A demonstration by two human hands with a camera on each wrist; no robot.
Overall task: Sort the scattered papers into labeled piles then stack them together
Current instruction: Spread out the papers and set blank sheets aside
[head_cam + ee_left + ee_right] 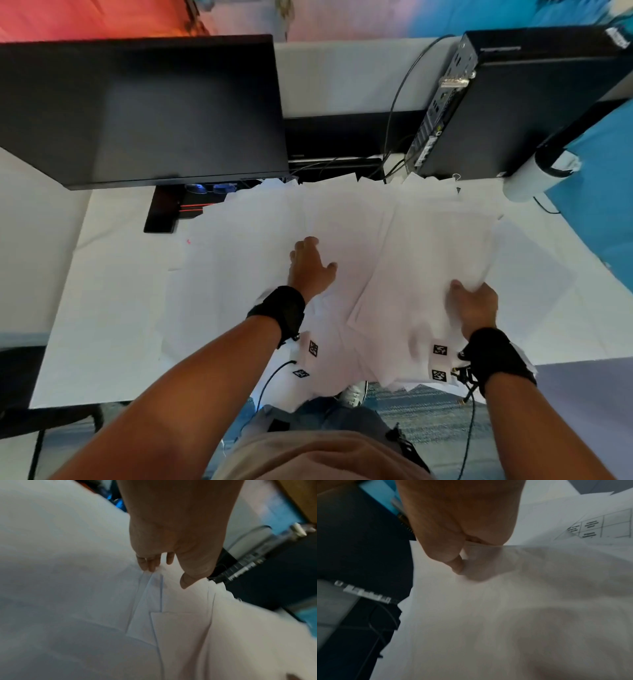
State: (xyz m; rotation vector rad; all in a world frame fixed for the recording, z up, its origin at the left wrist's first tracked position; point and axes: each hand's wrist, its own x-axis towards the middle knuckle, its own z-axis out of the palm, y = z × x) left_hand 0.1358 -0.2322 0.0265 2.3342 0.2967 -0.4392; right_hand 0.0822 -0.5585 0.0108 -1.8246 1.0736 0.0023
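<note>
Many white papers (260, 240) lie overlapping across the white desk (102, 308) in the head view. My left hand (310, 263) rests on the papers near the middle, fingers spread and fairly straight; in the left wrist view its fingertips (147, 563) touch the sheets (120, 608). My right hand (474, 301) grips the right edge of a bundle of sheets (428, 260), thumb on top. In the right wrist view the thumb (453, 561) pinches that paper (488, 608), which is lifted and blurred. A sheet with a printed table (607, 526) lies further off.
A dark monitor (137, 109) stands at the back left on its stand (164, 212). A black computer case (513, 102) with cables (397, 102) stands at the back right. A white cylinder (534, 174) sits beside it. Small printed square markers (439, 350) lie near the desk's front edge.
</note>
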